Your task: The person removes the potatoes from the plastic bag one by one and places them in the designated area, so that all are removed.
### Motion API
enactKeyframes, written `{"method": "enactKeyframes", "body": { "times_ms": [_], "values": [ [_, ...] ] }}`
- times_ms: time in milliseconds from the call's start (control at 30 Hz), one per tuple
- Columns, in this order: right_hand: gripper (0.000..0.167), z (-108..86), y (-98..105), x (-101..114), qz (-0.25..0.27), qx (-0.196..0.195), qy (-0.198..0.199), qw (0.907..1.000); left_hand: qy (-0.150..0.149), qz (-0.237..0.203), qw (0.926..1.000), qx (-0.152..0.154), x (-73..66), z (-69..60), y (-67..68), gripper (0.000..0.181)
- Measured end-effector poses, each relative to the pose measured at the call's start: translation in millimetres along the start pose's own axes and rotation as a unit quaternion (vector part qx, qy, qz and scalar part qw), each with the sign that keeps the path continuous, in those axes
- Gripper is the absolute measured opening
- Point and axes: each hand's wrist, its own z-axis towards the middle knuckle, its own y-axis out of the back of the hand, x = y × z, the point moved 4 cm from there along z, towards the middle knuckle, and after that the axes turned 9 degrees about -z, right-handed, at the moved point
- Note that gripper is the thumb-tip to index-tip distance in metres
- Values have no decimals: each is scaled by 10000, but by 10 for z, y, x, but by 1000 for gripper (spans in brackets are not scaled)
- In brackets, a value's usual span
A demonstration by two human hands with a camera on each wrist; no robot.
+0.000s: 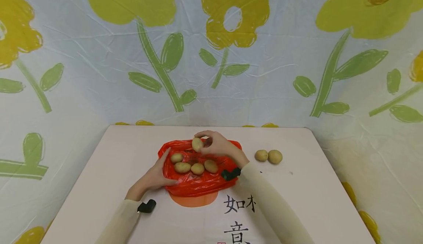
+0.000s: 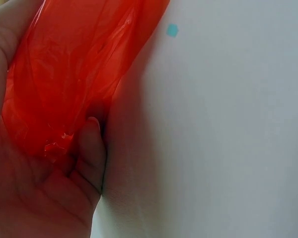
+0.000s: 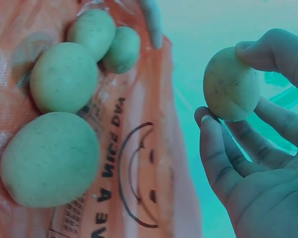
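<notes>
Left hand (image 1: 154, 176): spread wide, touching the red bag (image 1: 195, 189)
Right hand (image 1: 219, 145): pinching a potato (image 1: 197, 144)
Bag: four potatoes (image 1: 197, 169)
Bench (image 1: 317, 203): two potatoes (image 1: 275, 157), right of bag

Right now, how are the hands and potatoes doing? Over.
Right hand: holding a potato. Left hand: touching red bag. Four potatoes on bag, two more apart. Nothing visibly blocking.

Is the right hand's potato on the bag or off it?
Off: the right hand pinches the potato in the air, clear of the red plastic bag in the right wrist view.
</notes>
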Motion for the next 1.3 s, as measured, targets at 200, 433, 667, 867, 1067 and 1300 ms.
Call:
{"method": "enactKeyframes", "body": {
  "times_ms": [200, 433, 667, 867, 1067, 1300],
  "values": [
    [55, -100, 135, 56, 30, -212, 52, 9998, -57, 81, 9999, -31, 0, -4, -3, 134],
    [54, -222, 239, 60, -110, -440, 24, 9990, -105, 153, 9998, -28, -12, -13, 7, 133],
    [54, -357, 314, -10, -146, -647, 99, 9977, -2, 134, 9999, -11, 4, -7, -4, 133],
    [53, -493, 368, -108, -115, -895, 150, 9958, -71, 163, 9998, -36, -12, -5, 3, 133],
    [54, -650, 444, -177, 83, -1193, 16, 9928, -89, 170, 9998, -40, -23, -7, 6, 133],
    [55, -825, 548, -220, 318, -1314, -233, 9905, 31, 121, 9999, -48, 0, -6, 3, 133]
  ]
}}
